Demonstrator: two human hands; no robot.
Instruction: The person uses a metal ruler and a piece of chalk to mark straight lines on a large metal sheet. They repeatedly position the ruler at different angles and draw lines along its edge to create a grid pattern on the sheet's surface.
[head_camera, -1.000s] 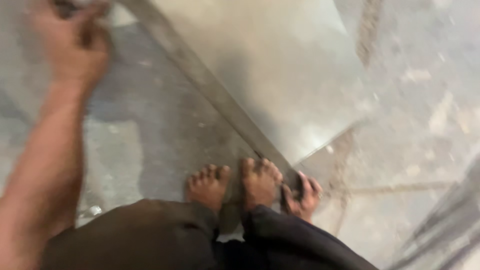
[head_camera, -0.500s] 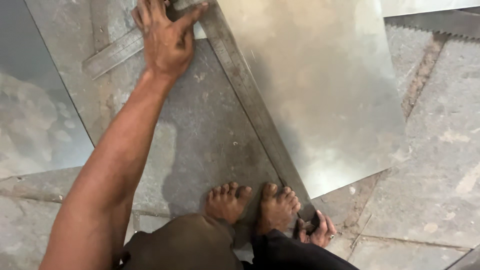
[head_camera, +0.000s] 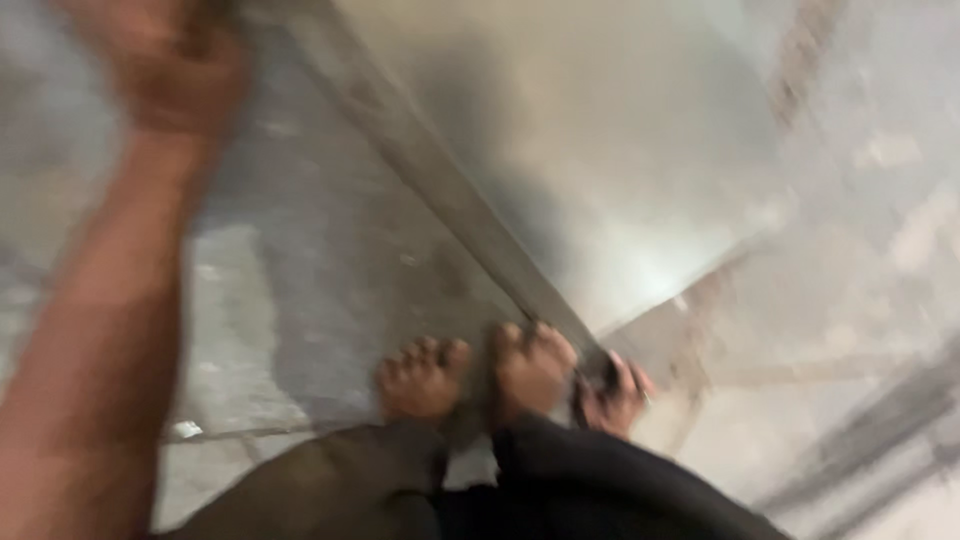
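Person crouches on the floor (head_camera: 300, 300), picture badly blurred. Left hand (head_camera: 165, 60) reaches far forward, at the upper end of a long metal straightedge (head_camera: 450, 190) that runs diagonally along the edge of a shiny metal sheet (head_camera: 620, 150); its grip cannot be made out through the blur. Right hand (head_camera: 615, 395) is down low by the near end of the straightedge, fingers curled at it, apparently clasping it, just beside the right foot (head_camera: 530, 365). Left foot (head_camera: 425, 378) stands beside, on the grey floor. Dark trousers (head_camera: 560, 490) fill the bottom.
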